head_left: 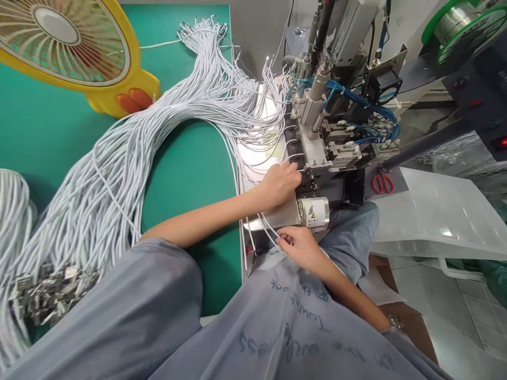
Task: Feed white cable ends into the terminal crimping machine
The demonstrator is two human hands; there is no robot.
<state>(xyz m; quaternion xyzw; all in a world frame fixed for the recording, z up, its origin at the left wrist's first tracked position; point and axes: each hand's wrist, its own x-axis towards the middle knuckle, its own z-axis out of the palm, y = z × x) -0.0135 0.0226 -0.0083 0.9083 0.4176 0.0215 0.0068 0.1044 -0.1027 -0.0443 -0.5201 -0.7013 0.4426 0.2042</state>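
Note:
My left hand (pixel 280 184) reaches across to the machine's front edge, its fingers curled closed round the end of a white cable at the lowest slot. More white cables (pixel 257 126) run into the slots just above it. Nearer my lap, my right hand (pixel 303 247) has its thumb and fingers bent together on a loose white cable (pixel 269 227). The fingertips partly hide the grip. Beside that hand is a silver cylinder (pixel 316 214) with a white label. The wire-processing machine (pixel 312 121) carries metal cylinders and blue air tubes.
A thick bundle of white cables (pixel 158 113) curves over the green mat (pixel 190 163), with metal connectors (pixel 51 295) at its near end. A yellow fan (pixel 114 97) stands upper left. Red-handled scissors (pixel 382 183) and a green wire spool (pixel 455 26) are to the right.

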